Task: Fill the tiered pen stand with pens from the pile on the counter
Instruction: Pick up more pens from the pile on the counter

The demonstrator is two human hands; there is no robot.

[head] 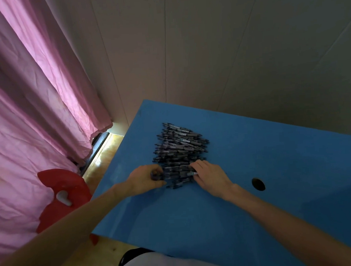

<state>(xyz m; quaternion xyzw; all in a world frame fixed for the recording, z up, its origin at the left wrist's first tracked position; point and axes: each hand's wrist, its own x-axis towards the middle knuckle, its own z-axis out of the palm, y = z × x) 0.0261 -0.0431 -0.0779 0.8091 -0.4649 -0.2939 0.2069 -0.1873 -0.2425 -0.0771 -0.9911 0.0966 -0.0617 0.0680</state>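
A large pile of dark pens (179,151) lies on the blue counter (235,211), all lying roughly left to right. My left hand (144,179) is at the pile's near left corner, fingers curled around the ends of a few pens. My right hand (210,176) rests on the pile's near right corner, fingers bent over the pen ends and touching them. The tiered pen stand is not in view.
A round cable hole (258,184) is in the counter to the right of my right hand. A pink curtain (27,120) hangs at the left, with a red plastic chair (62,195) beside the counter's left edge. A plain wall (227,48) stands behind the counter.
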